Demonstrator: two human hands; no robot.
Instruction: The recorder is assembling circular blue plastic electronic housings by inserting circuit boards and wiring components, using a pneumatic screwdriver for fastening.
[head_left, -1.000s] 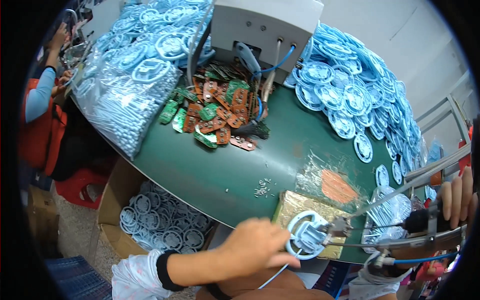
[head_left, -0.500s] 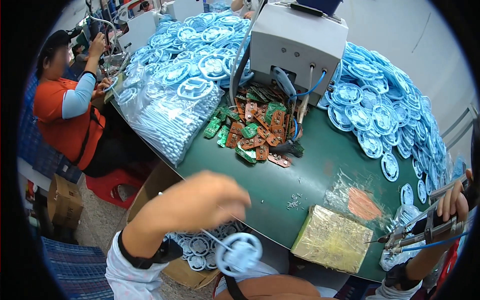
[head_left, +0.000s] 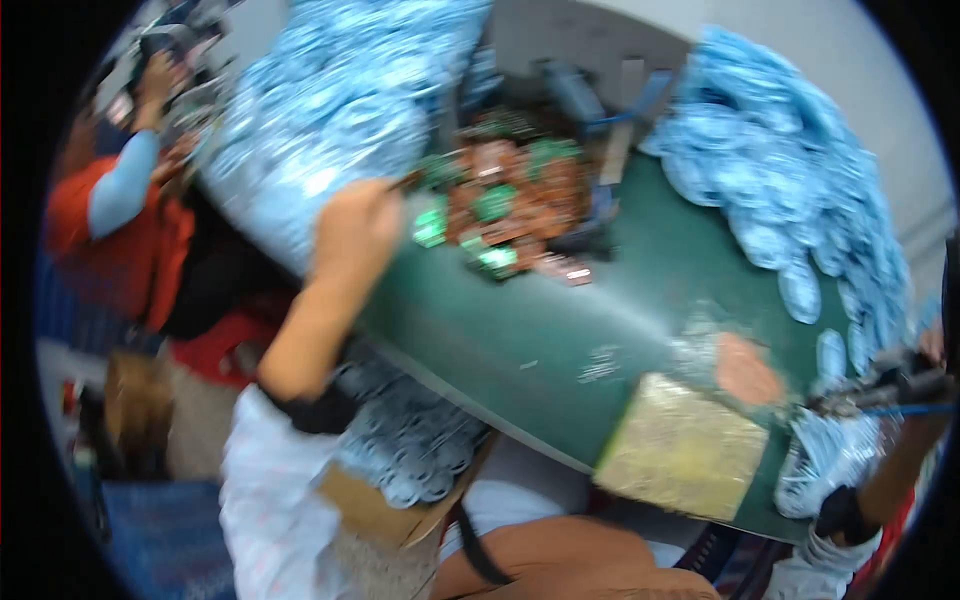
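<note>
My left hand (head_left: pixel 355 232) reaches over the table's left edge, between the plastic bag of pale blue sticks (head_left: pixel 275 205) and a heap of green and orange circuit boards (head_left: pixel 530 205). Motion smears its fingers; a small brownish shape shows at their tips, too blurred to name. At the far right edge my right hand (head_left: pixel 932 345), partly cut off, grips a metal powered screwdriver (head_left: pixel 885 385) with a blue hose. The tool lies above a clear bag of pale blue parts (head_left: pixel 830 455). A block wrapped in yellowish tape (head_left: pixel 685 447) rests near the front edge.
Light blue ring-shaped parts lie in a big left pile (head_left: pixel 340 90) and a right pile (head_left: pixel 770 190). Small screws (head_left: pixel 600 364) are scattered on the green table (head_left: pixel 480 345). Below the edge stands a cardboard box of similar rings (head_left: pixel 405 435). A co-worker in orange (head_left: pixel 120 235) sits left.
My left hand has moved up and away from above the box, toward the boards. The blue ring on a stick that hung below it is gone from there. The whole view has shifted.
</note>
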